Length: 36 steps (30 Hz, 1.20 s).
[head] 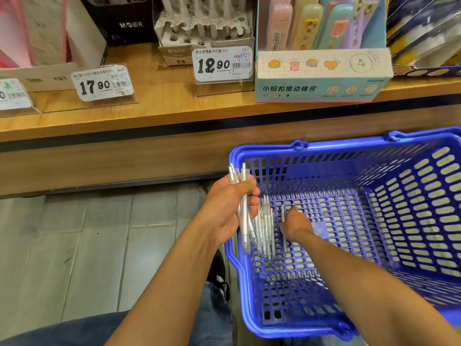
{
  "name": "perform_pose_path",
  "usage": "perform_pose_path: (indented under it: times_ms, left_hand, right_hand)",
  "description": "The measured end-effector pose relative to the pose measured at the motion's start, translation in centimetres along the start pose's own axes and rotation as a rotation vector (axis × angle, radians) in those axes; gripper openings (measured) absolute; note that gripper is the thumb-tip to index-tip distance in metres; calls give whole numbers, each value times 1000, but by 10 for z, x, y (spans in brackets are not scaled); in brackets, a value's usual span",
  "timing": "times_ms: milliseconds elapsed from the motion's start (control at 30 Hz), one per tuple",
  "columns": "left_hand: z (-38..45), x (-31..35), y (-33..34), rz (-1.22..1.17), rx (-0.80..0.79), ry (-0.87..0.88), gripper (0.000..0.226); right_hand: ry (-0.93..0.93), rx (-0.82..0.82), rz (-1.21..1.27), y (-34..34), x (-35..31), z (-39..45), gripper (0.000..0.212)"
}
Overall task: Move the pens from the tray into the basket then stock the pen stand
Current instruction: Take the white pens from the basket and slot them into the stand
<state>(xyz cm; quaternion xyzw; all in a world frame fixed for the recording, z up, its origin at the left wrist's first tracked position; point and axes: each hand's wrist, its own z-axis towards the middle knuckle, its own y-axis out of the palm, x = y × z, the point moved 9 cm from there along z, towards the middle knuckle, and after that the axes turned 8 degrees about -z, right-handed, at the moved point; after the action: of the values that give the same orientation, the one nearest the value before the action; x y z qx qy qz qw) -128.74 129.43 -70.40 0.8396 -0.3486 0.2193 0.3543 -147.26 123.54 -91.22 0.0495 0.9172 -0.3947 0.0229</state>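
Note:
A blue plastic basket [411,191] stands on the floor below the shelf. My left hand [229,211] grips a bunch of several clear white pens [243,221] at the basket's left rim, tips pointing down. My right hand [295,224] is down inside the basket at its left wall, fingers curled round a clear pen [284,242]. More clear pens [265,231] lean against that wall between my hands. The pen stand [204,28], a white tiered holder with holes and a few pens, sits on the wooden shelf above.
The wooden shelf [162,113] carries price tags marked 17.90 [102,83] and 12.90 [222,63], a pastel eraser display box [321,73] and a black box [119,18]. Grey floor tiles lie to the left. My knees and a shoe are at the bottom.

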Motion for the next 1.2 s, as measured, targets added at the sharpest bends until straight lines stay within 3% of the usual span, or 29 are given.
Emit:
perform_pose_path:
  times_ms: [100,200,333,533,667,833,933,1067,1200]
  left_hand:
    - [1,0,0,-5,-13,-10,11]
    - [-1,1,1,15,-11,-8,9]
    - [-3,0,1,11,-2,-17,10]
    - [-6,2,2,2,14,-22,7]
    - [-7,2,4,24,38,-8,3]
    - [-10,-1,19,-20,-80,-16,21]
    - [-11,-1,22,-19,-105,2,13]
    - [-6,1,6,36,1,0,13]
    - [-3,7,-3,-23,36,-2,3]
  right_hand:
    - [7,26,-2,4,1,5,68]
    - [-15,26,53,-3,2,6,29]
    - [-92,-45,171,-22,-2,-6,37]
    - [-292,-215,693,-70,-19,-66,4]
    - [-486,-181,1006,-106,-46,-125,20]
    - [-645,-100,1159,-135,-84,-173,26]
    - [-652,-44,1141,-143,-93,-179,25]
    - [-635,-142,1150,-138,-95,-165,30]
    - [-403,-106,1095,-106,-67,-105,11]
